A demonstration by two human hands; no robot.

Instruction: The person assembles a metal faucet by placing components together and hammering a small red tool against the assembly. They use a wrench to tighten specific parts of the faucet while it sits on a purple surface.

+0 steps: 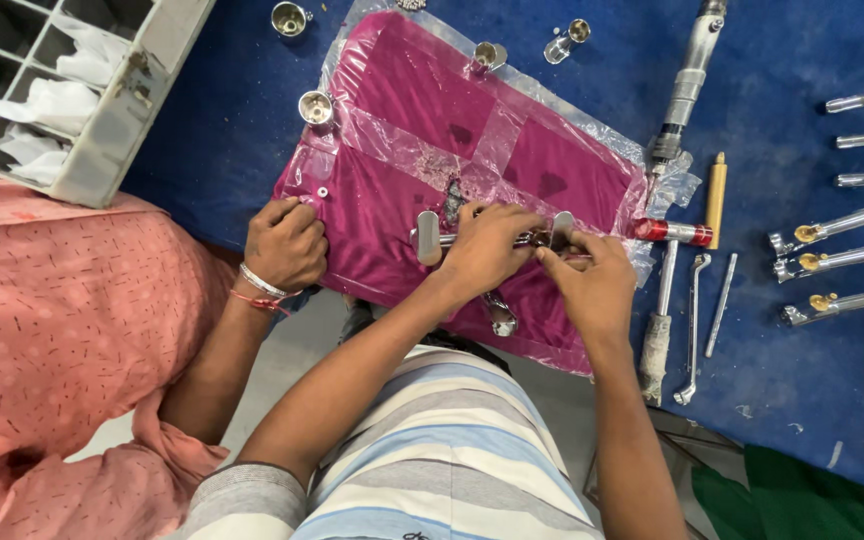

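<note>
My left hand [487, 248] grips a chrome tap fitting [430, 238] that lies across a magenta plastic-wrapped pad [412, 110]. My right hand [592, 285] pinches the fitting's right end, next to its flat chrome flange [562, 228]. A chrome piece [500, 318] pokes out below my left wrist. At the pad's left edge rests another person's hand [285, 243], wearing a bracelet and closed on a small part.
Chrome caps [316, 107] and small fittings [564, 42] lie about the blue table [802, 60]. A pneumatic tool [685, 90], spanners [692, 330], a red-tipped tool [674, 232] and chrome tap levers [842, 230] sit right. A grey compartment tray [102, 130] stands far left.
</note>
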